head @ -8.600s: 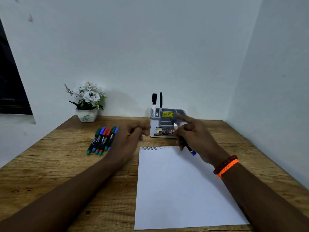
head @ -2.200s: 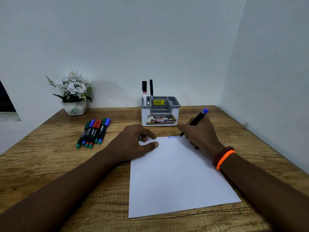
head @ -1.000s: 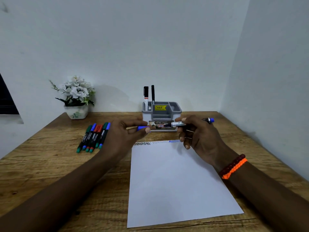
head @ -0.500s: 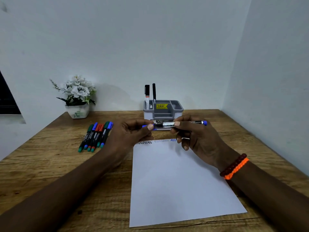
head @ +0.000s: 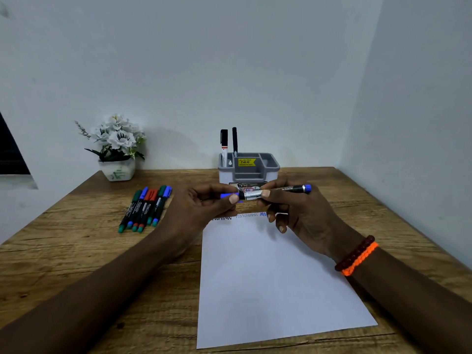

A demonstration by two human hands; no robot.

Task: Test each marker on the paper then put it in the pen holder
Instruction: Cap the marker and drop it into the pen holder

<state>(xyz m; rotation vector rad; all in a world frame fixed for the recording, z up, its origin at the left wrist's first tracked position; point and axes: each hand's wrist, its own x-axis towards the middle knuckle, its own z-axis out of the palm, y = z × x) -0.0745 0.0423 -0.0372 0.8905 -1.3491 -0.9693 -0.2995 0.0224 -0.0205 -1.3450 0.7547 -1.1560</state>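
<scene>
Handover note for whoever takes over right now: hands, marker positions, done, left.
Left hand: pinches the blue cap at the tip end of the blue marker; whether it is fully seated I cannot tell.
Right hand: grips the barrel of that marker, held level above the paper's top edge.
Pen holder: two black markers stand in its back left slot.
Paper: scribbles along the top edge, dark ones and a short blue one.
Done: two markers in the holder, blue one tested.
Left: put the blue marker in the holder, then test and store the five markers lying on the table to the left.
</scene>
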